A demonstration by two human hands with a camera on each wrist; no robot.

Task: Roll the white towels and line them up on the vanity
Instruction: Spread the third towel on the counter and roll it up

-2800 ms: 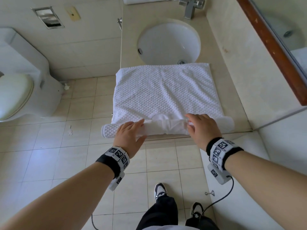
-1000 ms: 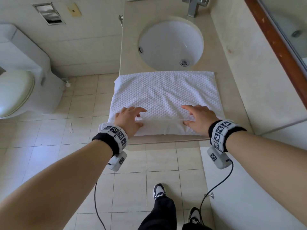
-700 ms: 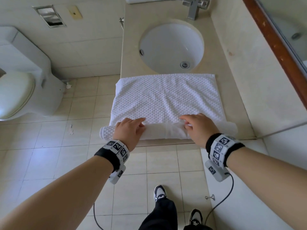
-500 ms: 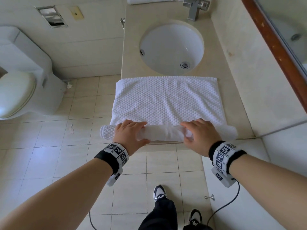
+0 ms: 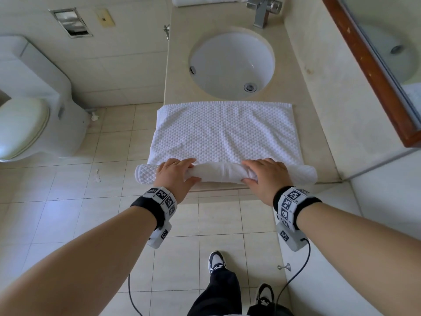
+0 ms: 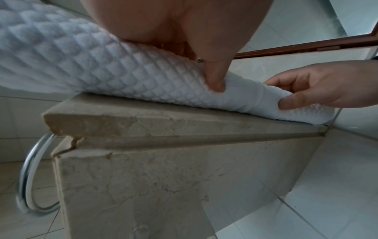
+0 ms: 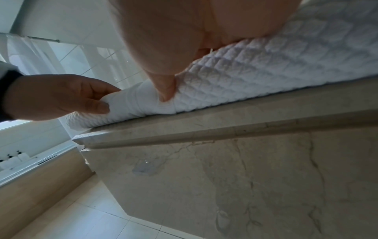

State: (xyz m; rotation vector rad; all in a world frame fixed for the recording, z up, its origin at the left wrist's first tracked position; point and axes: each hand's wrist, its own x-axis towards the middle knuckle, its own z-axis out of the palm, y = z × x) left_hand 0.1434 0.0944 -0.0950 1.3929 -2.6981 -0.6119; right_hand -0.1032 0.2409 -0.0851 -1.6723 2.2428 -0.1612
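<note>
Toilet (image 5: 25,119) at the left edge of the frame, lid down, on pale floor tiles. Metal wall recess (image 5: 71,23) at upper left.

Stone bench (image 5: 182,53) runs up the centre, with a round white basin (image 5: 232,62) sunk into it and a tap (image 5: 262,10) at the top edge. At the very top, beside the tap, part of another white towel (image 5: 205,0); rolled or folded, cannot tell.

White waffle towel (image 5: 224,131) lies flat on the bench just below the basin, its near edge wound into a roll (image 5: 218,173) along the bench's front lip. The left end of the roll overhangs the bench corner.

Left hand (image 5: 174,176) grasps the roll left of centre, fingers curled over the top, thumb pressed into the near side. Right hand (image 5: 266,176) grasps it right of centre the same way. The wrist views confirm it: left thumb (image 6: 214,80) and right thumb (image 7: 165,90) both dig into the cloth.

Tagged bands on both wrists, cables hanging. Wood-framed mirror (image 5: 373,65) at upper right. Shoes and dark trousers at bottom centre.
</note>
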